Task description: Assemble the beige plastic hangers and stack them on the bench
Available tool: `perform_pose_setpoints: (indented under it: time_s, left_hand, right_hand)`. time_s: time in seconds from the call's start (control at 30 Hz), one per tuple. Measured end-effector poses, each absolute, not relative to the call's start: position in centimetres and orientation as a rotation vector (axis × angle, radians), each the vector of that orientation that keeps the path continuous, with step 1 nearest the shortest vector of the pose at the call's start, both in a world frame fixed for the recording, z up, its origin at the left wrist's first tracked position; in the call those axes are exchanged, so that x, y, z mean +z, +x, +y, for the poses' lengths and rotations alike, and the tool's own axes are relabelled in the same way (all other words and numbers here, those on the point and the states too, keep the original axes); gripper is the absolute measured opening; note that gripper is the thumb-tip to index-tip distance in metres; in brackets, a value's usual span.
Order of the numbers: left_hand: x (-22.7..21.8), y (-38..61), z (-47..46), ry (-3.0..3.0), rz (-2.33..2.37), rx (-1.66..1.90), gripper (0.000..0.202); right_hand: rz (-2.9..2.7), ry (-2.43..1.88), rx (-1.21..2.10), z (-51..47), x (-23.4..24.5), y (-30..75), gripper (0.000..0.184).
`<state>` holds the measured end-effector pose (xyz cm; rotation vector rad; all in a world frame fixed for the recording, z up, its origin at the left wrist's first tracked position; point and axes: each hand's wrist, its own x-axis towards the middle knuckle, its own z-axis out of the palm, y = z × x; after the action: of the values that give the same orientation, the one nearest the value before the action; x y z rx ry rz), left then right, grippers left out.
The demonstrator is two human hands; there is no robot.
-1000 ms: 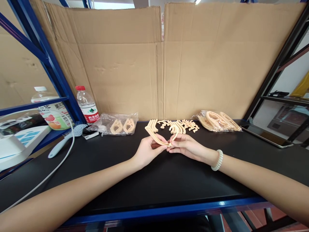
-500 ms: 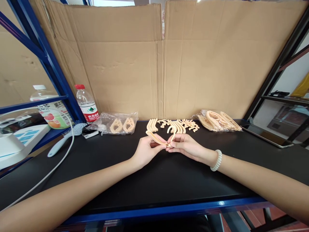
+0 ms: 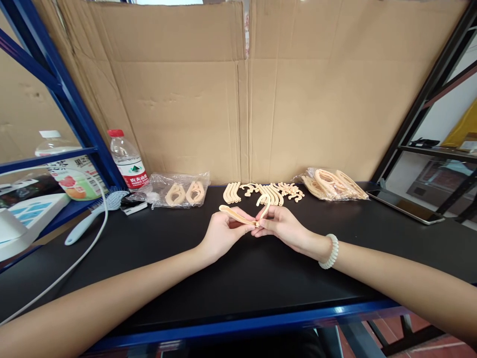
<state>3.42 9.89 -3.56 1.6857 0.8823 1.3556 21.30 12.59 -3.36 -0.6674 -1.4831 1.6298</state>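
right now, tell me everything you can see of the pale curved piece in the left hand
The pale curved piece looks slender and wood-like, gently bent, with a rounded free end. Pinched in the left hand, it slants from that end down to its low end, which seems to meet a second pale piece in the right hand. It appears raised above the black tabletop. Fingers hide part of it; whether the two are joined is unclear.

Surface [image 3: 257,278]: plain black, blue front rail [image 3: 268,320]. Above the surface: curved piece [image 3: 234,214] and hooked piece [image 3: 266,205], both pale tan; bracelet [image 3: 331,252], off-white. Behind the surface: cardboard [image 3: 179,109], plain brown. Surface, left rear: bottle [image 3: 131,166], red cap, label white over red, green emblem. Surface, left: brush [image 3: 87,223], pale blue. Surface, right rear: tablet [image 3: 406,206], dark face, silvery rim.
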Motion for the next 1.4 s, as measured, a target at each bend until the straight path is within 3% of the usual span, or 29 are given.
perform_pose_setpoints:
  time_s: [0.4, 0.97, 1.4]
  left_hand:
    - [-3.4, 3.7, 8.8, 1.877, 1.077, 1.442, 0.013]
    - [-2.6, 4.2, 9.1, 1.367, 1.097, 1.333, 0.019]
    - [-2.6, 4.0, 9.2, 1.231, 1.035, 1.18, 0.029]
  right_hand:
    - [-1.401, -0.695, 1.54, 12.0, -3.6, 20.8, 0.036]
    - [-1.345, -0.668, 1.683, 12.1, -3.1, 21.5, 0.024]
    - [-1.638, -0.747, 1.468, 13.7, -2.6, 21.9, 0.036]
